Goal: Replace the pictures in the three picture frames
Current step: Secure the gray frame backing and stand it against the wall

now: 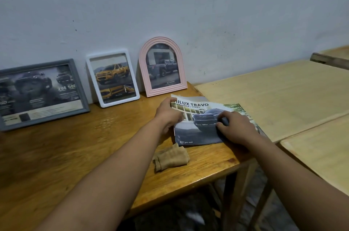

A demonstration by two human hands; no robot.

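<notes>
Three picture frames lean against the wall on a brown wooden table (pixel 75 145): a grey landscape frame (pixel 40 92) at the left, a white frame (pixel 112 78) with a yellow truck picture, and a pink arched frame (pixel 162 66) with a dark truck picture. A car brochure (pixel 200 126) reading "HILUX TRAVO" lies flat at the table's right end. My left hand (pixel 168 113) grips the brochure's left edge with curled fingers. My right hand (pixel 236 127) lies on the brochure's right half and pinches the paper.
A folded tan cloth (pixel 171 157) lies near the table's front edge, just below the brochure. Pale wooden tables (pixel 283 94) adjoin on the right. A grey wall stands directly behind the frames. Dark floor clutter shows under the table.
</notes>
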